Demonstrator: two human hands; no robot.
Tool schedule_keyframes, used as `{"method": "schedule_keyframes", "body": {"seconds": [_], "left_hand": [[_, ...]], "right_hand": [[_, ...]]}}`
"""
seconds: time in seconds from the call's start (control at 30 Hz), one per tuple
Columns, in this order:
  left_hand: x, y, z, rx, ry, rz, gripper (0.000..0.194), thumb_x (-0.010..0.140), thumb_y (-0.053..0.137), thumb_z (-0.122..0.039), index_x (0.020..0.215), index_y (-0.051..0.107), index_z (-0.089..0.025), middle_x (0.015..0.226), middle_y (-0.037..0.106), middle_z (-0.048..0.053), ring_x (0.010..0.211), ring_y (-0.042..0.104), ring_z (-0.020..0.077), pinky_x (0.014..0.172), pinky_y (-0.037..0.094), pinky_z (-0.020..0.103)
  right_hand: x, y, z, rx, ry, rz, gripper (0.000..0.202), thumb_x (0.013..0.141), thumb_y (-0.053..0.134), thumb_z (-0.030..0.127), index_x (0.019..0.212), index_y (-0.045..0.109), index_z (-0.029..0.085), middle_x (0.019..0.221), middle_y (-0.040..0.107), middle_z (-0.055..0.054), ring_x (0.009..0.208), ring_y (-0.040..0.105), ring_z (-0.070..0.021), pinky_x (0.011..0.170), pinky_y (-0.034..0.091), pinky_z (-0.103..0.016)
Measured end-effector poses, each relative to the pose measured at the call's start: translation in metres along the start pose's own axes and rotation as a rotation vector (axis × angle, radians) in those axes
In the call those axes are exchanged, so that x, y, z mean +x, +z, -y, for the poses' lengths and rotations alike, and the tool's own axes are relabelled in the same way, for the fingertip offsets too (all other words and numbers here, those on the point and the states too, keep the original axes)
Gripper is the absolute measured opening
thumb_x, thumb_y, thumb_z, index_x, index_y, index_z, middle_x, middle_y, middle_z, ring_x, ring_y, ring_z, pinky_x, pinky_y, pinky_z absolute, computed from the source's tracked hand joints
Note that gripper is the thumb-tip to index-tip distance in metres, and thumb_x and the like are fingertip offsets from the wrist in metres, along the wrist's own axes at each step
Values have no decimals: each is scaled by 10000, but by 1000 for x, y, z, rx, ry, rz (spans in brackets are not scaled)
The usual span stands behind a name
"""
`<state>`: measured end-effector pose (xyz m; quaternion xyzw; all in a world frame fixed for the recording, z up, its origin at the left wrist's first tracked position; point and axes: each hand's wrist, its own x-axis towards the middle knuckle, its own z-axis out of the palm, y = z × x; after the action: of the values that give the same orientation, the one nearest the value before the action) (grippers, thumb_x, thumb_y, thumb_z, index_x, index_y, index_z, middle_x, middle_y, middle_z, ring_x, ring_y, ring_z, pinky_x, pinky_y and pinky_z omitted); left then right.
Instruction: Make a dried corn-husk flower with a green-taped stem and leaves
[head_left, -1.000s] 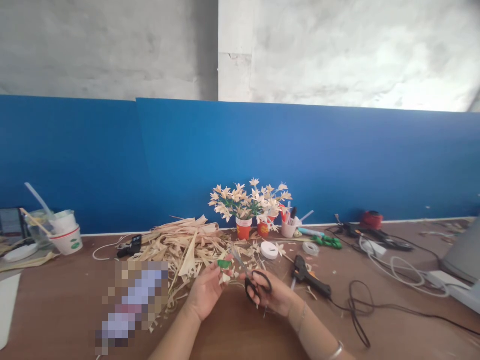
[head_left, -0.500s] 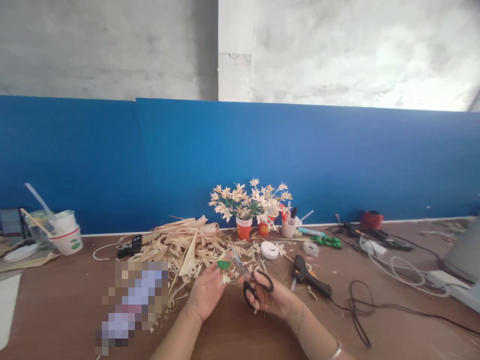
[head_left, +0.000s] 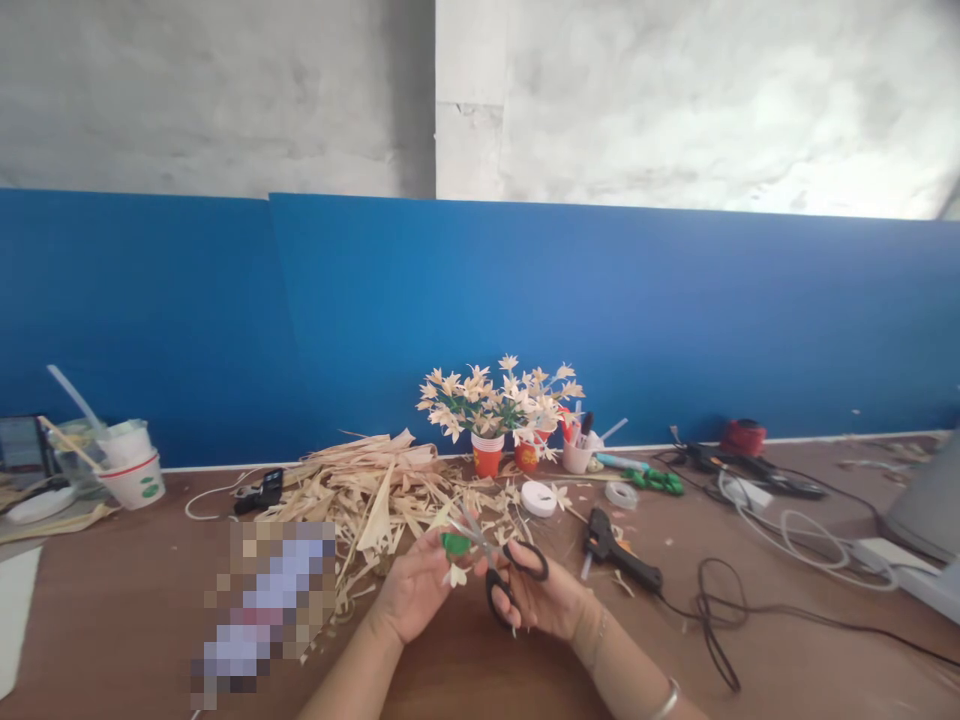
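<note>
While, in the head view, my left hand [head_left: 412,590] pinched the green piece [head_left: 455,545] in front of the red cup [head_left: 487,460] and slightly to its left, my right hand [head_left: 551,595] was closed on the scissors [head_left: 493,552] straight in front of that cup, their blades parted at the green edge. Since a pale flower [head_left: 454,576] showed just below, nearer me than the cup, cutting well called, I judged, for tautness, short snips and fingertips kept clear.
</note>
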<state>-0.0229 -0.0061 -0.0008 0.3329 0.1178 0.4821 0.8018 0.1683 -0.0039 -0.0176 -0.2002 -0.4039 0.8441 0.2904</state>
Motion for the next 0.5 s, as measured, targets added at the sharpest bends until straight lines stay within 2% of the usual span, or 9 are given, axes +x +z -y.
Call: {"method": "schedule_keyframes", "body": {"seconds": [0.1,0.3,0.4,0.5], "left_hand": [[2,-6,1,0,20,-44,259,628,653,-131,885,680,-140,1090,640,89,1011,568,232,871,390,315],[5,-12,-2,-52,102,-208,352,674,607,-89,1021,643,-139,1040,665,87,1060,549,204,915,381,292],[5,-10,-2,-60,98,-172,402,672,617,-107,1074,622,-127,1004,675,99,1074,542,232,927,373,329],[4,-8,-1,-62,66,-123,426,673,631,-126,1099,609,-129,965,682,104,1081,536,251,927,367,362]], "right_hand": [[-1,-1,0,-2,-5,-17,501,739,541,592,896,570,117,598,610,-15,452,548,-81,366,202,-168],[-5,-4,4,34,-109,-15,511,721,565,590,935,571,126,560,586,-3,426,507,-83,368,173,-172],[-5,-4,5,53,-112,-26,489,729,566,577,920,585,127,562,592,-7,420,505,-80,370,193,-167],[-5,-2,5,36,-135,-38,492,721,580,570,934,595,127,572,594,-8,437,513,-81,397,268,-168]]}}
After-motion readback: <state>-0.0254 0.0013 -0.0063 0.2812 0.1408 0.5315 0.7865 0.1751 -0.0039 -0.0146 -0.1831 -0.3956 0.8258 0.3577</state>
